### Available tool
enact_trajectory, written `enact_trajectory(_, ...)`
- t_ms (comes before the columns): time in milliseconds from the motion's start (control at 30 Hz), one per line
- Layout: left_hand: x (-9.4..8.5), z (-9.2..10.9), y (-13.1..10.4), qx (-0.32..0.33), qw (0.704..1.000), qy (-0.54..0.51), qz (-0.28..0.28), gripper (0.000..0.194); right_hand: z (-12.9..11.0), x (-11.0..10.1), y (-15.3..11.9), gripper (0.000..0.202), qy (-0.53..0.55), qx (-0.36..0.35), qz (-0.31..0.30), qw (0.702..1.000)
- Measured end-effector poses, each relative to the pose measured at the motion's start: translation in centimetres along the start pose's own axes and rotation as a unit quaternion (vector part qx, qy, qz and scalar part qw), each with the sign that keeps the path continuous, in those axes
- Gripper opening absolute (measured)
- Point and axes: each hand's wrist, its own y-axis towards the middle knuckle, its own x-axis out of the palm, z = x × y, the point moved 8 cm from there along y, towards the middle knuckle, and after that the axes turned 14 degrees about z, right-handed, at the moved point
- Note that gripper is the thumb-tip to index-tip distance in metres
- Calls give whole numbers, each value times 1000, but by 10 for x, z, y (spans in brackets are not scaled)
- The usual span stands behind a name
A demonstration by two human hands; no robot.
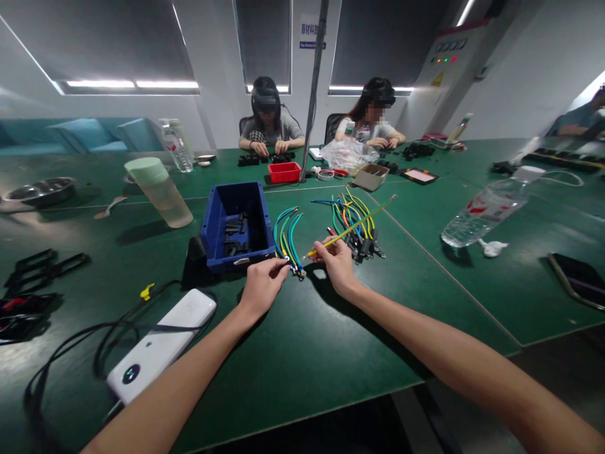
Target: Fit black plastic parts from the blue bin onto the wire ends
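My right hand (336,261) pinches a yellow wire (366,219) near its lower end. The wire slants up to the right above a pile of mixed wires (363,236), which are yellow, blue, green and red with black sleeves and metal lugs. My left hand (265,280) is closed, thumb and fingertips together, beside the lug ends of a small bundle of green, blue and yellow wires (288,239). What its fingertips hold is too small to make out. Left of that bundle stands a blue bin (239,224) with several black sleeves (236,230) inside.
A white power bank (161,343) with black cables lies at left front. Beyond it stands a green-lidded bottle (161,192). A water bottle (491,208) and a phone (579,277) are on the right. A red tray (284,172) and an open box (371,177) lie farther back, before two seated people.
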Motion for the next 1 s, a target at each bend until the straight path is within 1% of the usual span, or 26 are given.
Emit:
enact_trajectory(133,-1,1,0,6,1000,6,4,19,3,-2,4,33,9,11,-2,1000)
enact_trajectory(367,-1,-1,0,-17,1000,-10,6,14,4,-2,5,33,9,20,-6,1000)
enact_trajectory(567,-1,7,0,5,1000,7,-8,14,3,-2,4,34,10,24,-5,1000)
enact_trajectory(733,1,9,-1,22,999,18,-16,16,5,-3,4,35,-6,28,2,1000)
enact_trajectory(1000,-1,7,-1,11,1000,0,-6,17,4,-3,2,36,-6,26,0,1000)
